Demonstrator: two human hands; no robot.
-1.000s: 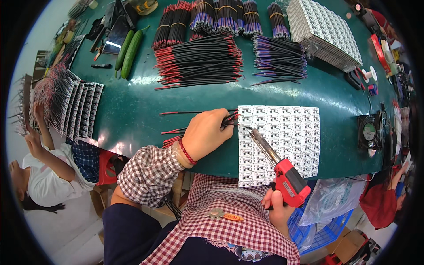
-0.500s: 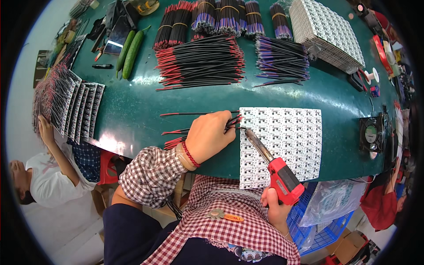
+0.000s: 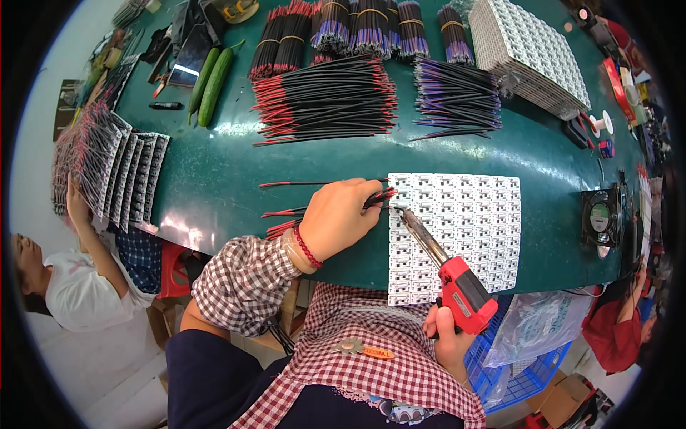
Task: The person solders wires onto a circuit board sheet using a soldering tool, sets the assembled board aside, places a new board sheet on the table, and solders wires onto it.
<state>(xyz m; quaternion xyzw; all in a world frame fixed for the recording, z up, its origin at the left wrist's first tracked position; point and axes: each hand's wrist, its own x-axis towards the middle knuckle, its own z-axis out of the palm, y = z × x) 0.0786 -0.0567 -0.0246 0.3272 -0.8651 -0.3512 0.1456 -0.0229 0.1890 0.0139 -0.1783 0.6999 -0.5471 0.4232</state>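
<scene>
A white panel of small circuit boards (image 3: 471,229) lies flat on the table in front of me. At its left edge my left hand (image 3: 339,220) is closed on several black wires with red ends (image 3: 386,194), their tips pointing toward the board. The wires' other ends (image 3: 284,214) stick out to the left behind the hand. My right hand (image 3: 450,342) grips a red and black soldering gun (image 3: 463,289). Its metal tip touches or hovers just over the panel's left edge, close to the wire ends; I cannot tell which.
Farther back lie a pile of black-red wires (image 3: 321,100), black-purple wires (image 3: 457,99), banded bundles (image 3: 332,28) and a stack of panels (image 3: 532,53). Two cucumbers (image 3: 216,86) lie left, a small fan (image 3: 600,218) stands right. At left, a co-worker's hand (image 3: 77,204) is beside wired panels (image 3: 132,175).
The soldering gun and my right hand have shifted slightly right. The wire ends in my left hand have moved a little. The co-worker at left has raised their head and moved a hand.
</scene>
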